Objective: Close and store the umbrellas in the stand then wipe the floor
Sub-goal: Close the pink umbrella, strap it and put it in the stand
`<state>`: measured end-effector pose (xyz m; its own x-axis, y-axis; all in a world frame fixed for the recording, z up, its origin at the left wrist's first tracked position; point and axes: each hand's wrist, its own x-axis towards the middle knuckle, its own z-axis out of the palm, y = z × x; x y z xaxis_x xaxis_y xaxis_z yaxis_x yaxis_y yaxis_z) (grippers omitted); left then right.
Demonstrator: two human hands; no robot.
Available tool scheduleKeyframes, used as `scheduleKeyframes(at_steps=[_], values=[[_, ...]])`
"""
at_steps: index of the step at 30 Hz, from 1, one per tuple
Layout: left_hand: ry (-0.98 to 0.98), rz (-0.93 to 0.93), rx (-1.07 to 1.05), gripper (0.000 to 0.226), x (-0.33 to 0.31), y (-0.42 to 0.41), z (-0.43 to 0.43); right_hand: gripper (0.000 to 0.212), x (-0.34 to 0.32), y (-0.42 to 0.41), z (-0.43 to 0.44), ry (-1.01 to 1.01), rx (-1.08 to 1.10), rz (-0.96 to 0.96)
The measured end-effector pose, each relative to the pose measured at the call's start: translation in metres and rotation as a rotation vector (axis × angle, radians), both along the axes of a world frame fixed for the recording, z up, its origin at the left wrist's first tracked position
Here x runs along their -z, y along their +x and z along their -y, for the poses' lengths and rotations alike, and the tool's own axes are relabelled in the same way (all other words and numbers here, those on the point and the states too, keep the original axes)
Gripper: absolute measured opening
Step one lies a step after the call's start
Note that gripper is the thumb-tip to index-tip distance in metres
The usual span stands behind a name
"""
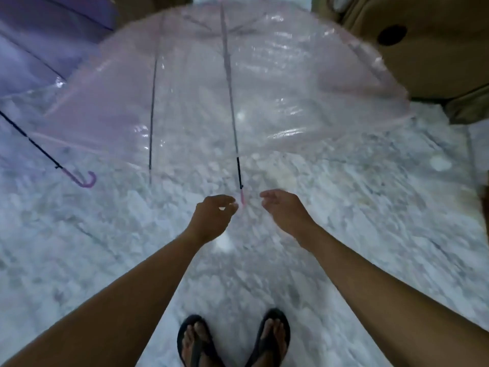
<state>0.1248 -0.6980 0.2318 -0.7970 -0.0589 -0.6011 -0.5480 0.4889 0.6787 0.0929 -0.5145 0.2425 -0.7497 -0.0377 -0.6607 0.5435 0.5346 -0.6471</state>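
Note:
A clear pink-tinted umbrella (264,83) lies open on the marble floor (105,260) ahead of me, its shaft (232,115) running down to a pink handle end (242,198). My left hand (213,217) and my right hand (284,209) hover on either side of that handle end, fingers loosely curled and holding nothing. A second open umbrella, purple (39,49), lies at the far left, and its curved purple handle (86,178) points toward me.
A tan sofa or cushion (423,49) with a dark round hole fills the upper right corner. My feet in dark flip-flops (232,340) stand on the floor at the bottom. The picture is blurred by motion.

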Motion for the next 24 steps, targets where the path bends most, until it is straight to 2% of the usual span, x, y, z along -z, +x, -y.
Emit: scheduleKeyframes(at_steps=[5, 7, 10, 14, 17, 20, 24], values=[[0.040, -0.103, -0.117, 0.041, 0.157, -0.062, -0.005, 0.027, 0.141, -0.075, 0.022, -0.045, 0.033, -0.097], [0.161, -0.155, -0.190, 0.048, 0.193, -0.093, -0.011, 0.029, 0.176, -0.111, 0.035, -0.081, 0.041, -0.151], [0.336, -0.224, -0.285, 0.052, 0.209, -0.135, -0.024, 0.034, 0.191, -0.164, 0.058, -0.167, 0.055, -0.198], [0.330, -0.312, -0.411, 0.042, 0.202, -0.161, -0.032, 0.040, 0.158, -0.201, 0.086, -0.261, -0.045, -0.269], [0.227, -0.375, -0.512, 0.028, 0.171, -0.144, -0.031, 0.025, 0.118, -0.198, 0.088, -0.289, -0.073, -0.296], [0.111, -0.458, -0.449, 0.028, 0.113, -0.116, -0.029, 0.016, 0.062, -0.179, 0.079, -0.307, -0.113, -0.245], [0.095, -0.407, -0.351, 0.033, -0.009, -0.076, -0.041, 0.009, -0.043, -0.146, 0.046, -0.326, -0.090, -0.120]])
